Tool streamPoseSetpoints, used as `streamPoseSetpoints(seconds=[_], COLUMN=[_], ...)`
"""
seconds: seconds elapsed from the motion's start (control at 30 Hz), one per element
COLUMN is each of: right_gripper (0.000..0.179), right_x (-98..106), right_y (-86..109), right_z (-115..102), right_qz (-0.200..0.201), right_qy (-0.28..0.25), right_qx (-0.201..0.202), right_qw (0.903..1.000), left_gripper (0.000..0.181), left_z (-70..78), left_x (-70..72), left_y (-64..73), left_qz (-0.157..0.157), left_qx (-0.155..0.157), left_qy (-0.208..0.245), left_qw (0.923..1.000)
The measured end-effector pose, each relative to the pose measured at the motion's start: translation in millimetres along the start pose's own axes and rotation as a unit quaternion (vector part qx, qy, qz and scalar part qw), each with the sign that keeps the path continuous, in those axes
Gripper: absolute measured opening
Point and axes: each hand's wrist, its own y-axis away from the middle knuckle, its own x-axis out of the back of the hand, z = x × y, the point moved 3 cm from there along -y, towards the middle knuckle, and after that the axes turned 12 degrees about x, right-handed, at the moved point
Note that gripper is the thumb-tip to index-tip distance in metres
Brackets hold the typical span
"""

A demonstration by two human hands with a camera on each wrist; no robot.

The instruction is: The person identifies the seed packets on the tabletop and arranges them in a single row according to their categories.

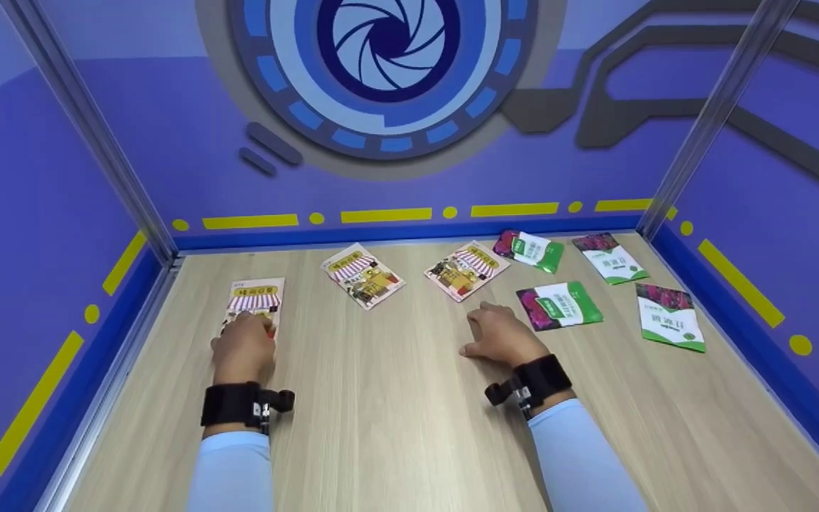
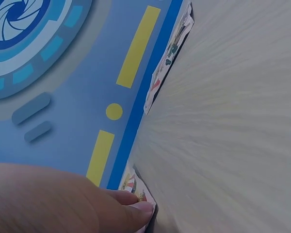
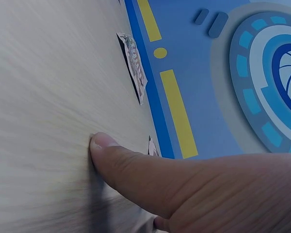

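In the head view my left hand (image 1: 244,346) is over the lower part of a pink packet with a striped awning print (image 1: 257,290) at the table's left. Up close in the left wrist view, the thumb and a finger pinch that packet (image 2: 144,190) near its edge. My right hand (image 1: 505,337) rests low over the table with its fingers bent loosely and its thumb (image 3: 121,158) stretched out, nothing between them. Just beyond it lies another awning-print packet (image 1: 466,271); a green-and-white packet with pink flowers (image 1: 560,306) is to its right.
A third awning-print packet (image 1: 363,276) lies at the back, left of centre. Further flower packets lie at the right: one at the back (image 1: 527,250), one in the corner (image 1: 610,258) and one near the side (image 1: 670,316). Blue printed walls (image 1: 395,185) enclose the wooden table (image 1: 395,398).
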Motion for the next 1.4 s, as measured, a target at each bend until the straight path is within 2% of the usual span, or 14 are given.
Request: streamPoseSetpoints(seconds=[0.3,0.43,0.53,0.63,0.73,0.97,1.1,1.2,1.27,1.33,1.4], right_gripper=[0.079,0.078,0.078,0.079,0.079,0.080,0.081,0.080,0.079,0.078,0.077], right_x=[0.9,2.9,4.5,5.1,4.4,1.1,1.2,1.3,1.5,1.8,2.1], right_y=[0.0,0.1,0.2,-0.1,-0.5,-0.4,0.9,1.9,2.7,3.4,3.7], right_z=[1.3,0.6,-1.0,-2.6,-3.5,-4.5,-5.3,-5.3,-5.4,-5.6,-5.4], right_qz=[-0.002,0.004,0.008,0.009,0.010,0.005,0.009,0.011,0.011,0.011,0.013], right_qy=[-0.010,-0.002,0.000,-0.003,-0.003,-0.002,-0.004,-0.006,-0.010,-0.014,-0.010], right_qx=[-0.014,-0.002,0.005,0.003,0.001,-0.003,-0.003,-0.007,-0.010,-0.011,-0.009], right_qw=[0.9998,1.0000,1.0000,1.0000,0.9999,1.0000,0.9999,0.9999,0.9998,0.9998,0.9998], left_gripper=[0.031,0.036,0.038,0.041,0.042,0.042,0.049,0.058,0.060,0.057,0.047], left_z=[6.7,9.0,16.1,32.3,56.2,118.2,145.6,157.2,159.7,158.6,155.5], left_x=[2.0,5.1,6.9,3.5,-6.2,-46.4,-64.2,-73.6,-78.0,-81.1,-81.3], left_y=[0.2,-0.1,-1.8,-2.9,-0.7,8.7,7.8,6.2,5.7,5.4,5.1], left_qz=[-0.004,0.013,0.030,0.037,0.029,-0.007,-0.025,-0.044,-0.055,-0.065,-0.056], left_qx=[-0.004,0.004,-0.010,-0.043,-0.072,-0.120,-0.151,-0.167,-0.174,-0.179,-0.188], left_qy=[-0.007,0.001,0.008,0.008,0.001,-0.036,-0.050,-0.064,-0.077,-0.092,-0.100], left_qw=[1.0000,0.9999,0.9995,0.9984,0.9969,0.9921,0.9869,0.9830,0.9802,0.9774,0.9754])
